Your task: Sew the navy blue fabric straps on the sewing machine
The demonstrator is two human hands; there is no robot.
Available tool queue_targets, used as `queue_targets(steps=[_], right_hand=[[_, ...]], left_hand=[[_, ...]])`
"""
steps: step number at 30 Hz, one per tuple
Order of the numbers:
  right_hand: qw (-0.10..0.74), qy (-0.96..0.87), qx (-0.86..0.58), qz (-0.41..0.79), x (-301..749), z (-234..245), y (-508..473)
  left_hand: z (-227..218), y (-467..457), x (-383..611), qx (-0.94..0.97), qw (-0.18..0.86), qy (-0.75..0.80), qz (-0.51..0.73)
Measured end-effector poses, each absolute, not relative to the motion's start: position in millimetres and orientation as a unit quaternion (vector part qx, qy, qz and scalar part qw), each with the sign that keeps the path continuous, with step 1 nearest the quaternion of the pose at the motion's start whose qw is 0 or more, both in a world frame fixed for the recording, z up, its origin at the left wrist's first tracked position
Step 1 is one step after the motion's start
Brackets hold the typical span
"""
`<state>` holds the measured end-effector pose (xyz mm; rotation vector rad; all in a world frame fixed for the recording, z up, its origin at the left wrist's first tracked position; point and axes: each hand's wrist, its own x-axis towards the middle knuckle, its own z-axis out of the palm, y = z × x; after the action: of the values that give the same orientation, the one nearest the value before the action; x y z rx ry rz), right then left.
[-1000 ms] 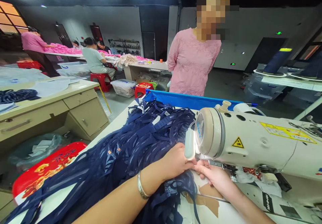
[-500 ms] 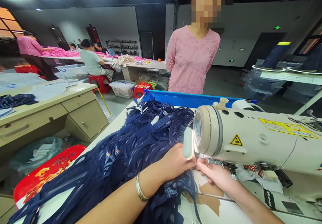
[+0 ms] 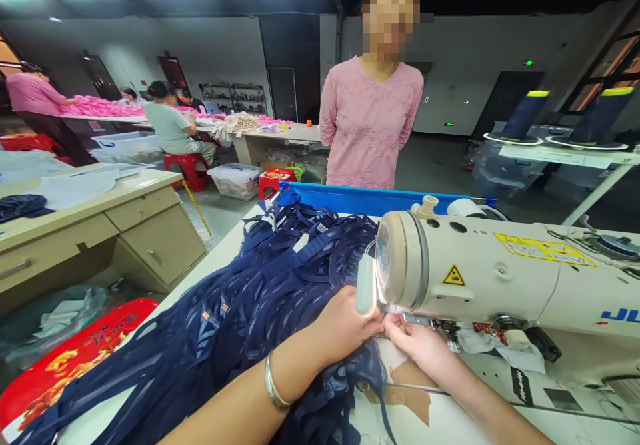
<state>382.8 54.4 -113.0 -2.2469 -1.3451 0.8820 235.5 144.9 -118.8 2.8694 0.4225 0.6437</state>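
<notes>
1. Both bare left hand (image 3: pixel 343 325) and right hand (image 3: pixel 417 341) are pinching, contents hidden.
2. Navy mesh garment (image 3: pixel 367 363) is lying below.
3. Work is seemingly proceeding; heaped navy fabric (image 3: pixel 280 285) isn't revealing what's finished or left.

On the sewing machine (image 3: pixel 480 285), blue letters (image 3: pixel 620 315) read "JU", cut off by the view's edge; its head bears a black-on-yellow warning triangle (image 3: pixel 454 275), its top a yellow sticker (image 3: pixel 545 250) too small to read. Well behind the machine, two green signs (image 3: pixel 529 63) glow, illegible. Left of it, a red stool (image 3: pixel 75 358) carries dark characters, unreadable.
</notes>
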Motion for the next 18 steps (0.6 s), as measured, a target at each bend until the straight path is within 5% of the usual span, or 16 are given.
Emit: queue_targets(steps=[18], right_hand=[[0.209,-0.51,-0.776,0.307,385.5,-126.6,54.5]], left_hand=[[-116.6,144.1,235.5,0.966,0.059,0.112,0.226]])
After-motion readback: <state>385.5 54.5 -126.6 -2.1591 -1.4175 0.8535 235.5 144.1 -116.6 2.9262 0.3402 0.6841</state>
